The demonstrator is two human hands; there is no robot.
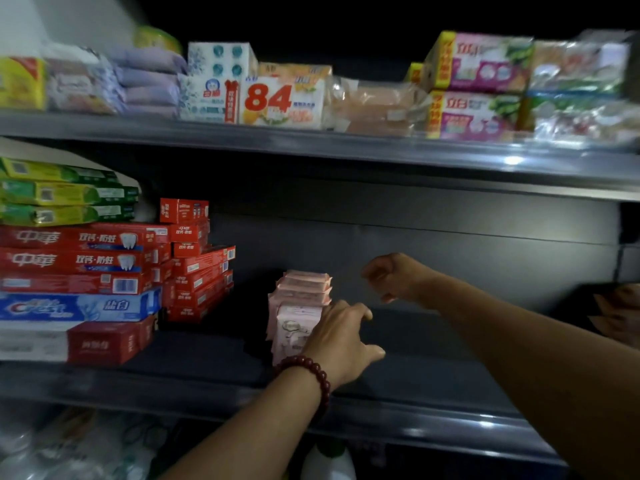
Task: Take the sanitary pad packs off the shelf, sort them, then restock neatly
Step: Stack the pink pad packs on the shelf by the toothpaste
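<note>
Pad packs [299, 299] run front-to-back, touching my left hand [341, 341] on its left; its fingers [360, 311] lie relaxed. My right hand [391, 277], curled and empty, is farther.

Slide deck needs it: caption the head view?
Left hand rests against pink pad packs on the shelf; right hand hovers curled beside them.

Pale pink pad packs [298, 295]; dark grey shelf [433, 358]; red toothpaste boxes [69, 261], green boxes [62, 195], 1 blue box [76, 306]; dark red bead bracelet [311, 370].
</note>
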